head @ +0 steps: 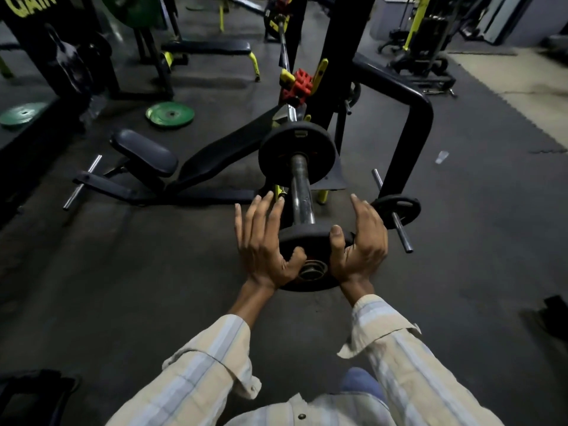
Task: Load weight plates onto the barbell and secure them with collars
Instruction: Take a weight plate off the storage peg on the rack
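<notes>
Near plate (pixel 310 241) sits at bar sleeve (pixel 301 192) end, between your palms. Your L hand (pixel 264 244): fingers straight, thumb on plate face. R hand (pixel 359 241): same, thumb over rim. Second plate (pixel 296 152) further up sleeve, well apart.

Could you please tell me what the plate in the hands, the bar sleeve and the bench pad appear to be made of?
Near plate: matte black, probably rubber-coated or painted iron; no shine on its rim.
Bar sleeve: dark, worn steel, with dull streaky highlights.
Bench pad: black vinyl or leatherette over padding, with a soft sheen and rounded edges.
</notes>
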